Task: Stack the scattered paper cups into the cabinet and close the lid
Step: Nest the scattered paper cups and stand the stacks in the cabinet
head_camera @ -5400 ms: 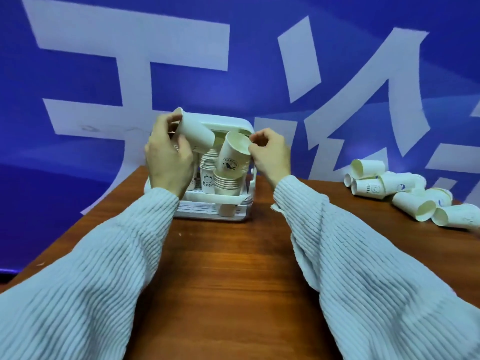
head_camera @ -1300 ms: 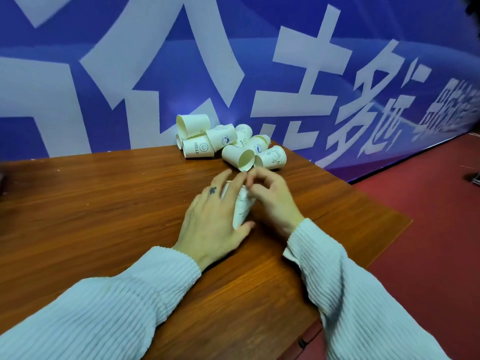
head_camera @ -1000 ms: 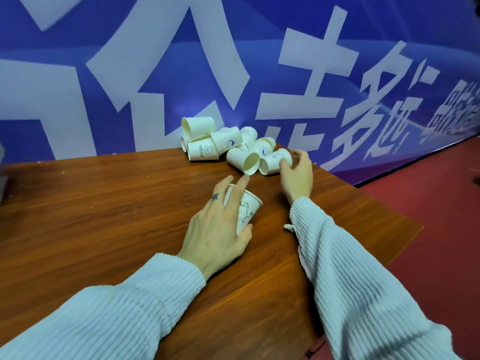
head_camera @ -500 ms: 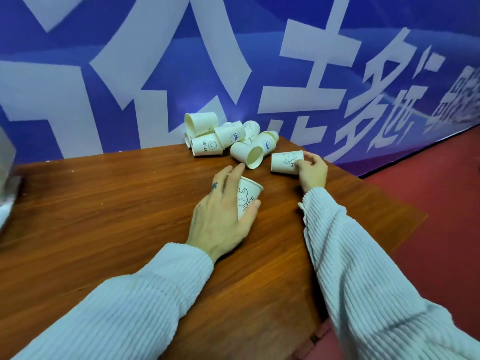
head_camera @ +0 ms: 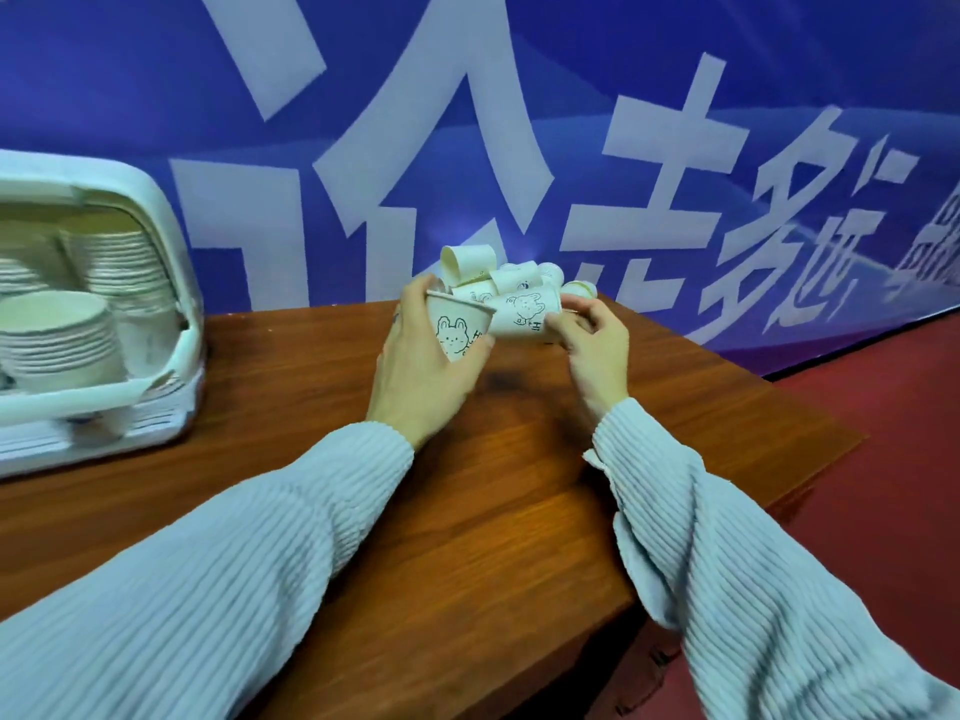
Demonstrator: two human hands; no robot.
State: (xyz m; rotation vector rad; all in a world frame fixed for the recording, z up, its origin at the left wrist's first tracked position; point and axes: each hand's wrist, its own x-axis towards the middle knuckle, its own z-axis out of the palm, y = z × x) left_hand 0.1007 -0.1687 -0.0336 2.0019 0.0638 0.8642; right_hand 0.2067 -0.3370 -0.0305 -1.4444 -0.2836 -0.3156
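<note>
My left hand point(head_camera: 421, 371) holds a white paper cup with a rabbit drawing point(head_camera: 457, 330), lifted off the table, mouth up and tilted. My right hand point(head_camera: 597, 350) grips a second paper cup point(head_camera: 522, 314) lying sideways, its mouth end pointing at the first cup; the two cups touch or nearly touch. Behind them a pile of loose cups point(head_camera: 488, 275) lies against the wall. The white cabinet point(head_camera: 171, 252) stands at the far left with its lid up, holding several stacks of cups point(head_camera: 119, 267).
The wooden table point(head_camera: 467, 511) ends at a corner on the right, with red floor point(head_camera: 883, 485) beyond it. A blue banner with white characters point(head_camera: 649, 148) covers the wall right behind the table.
Both hands lifted their cups off the table and brought them together. My view swung left, so the cabinet is back in sight.
</note>
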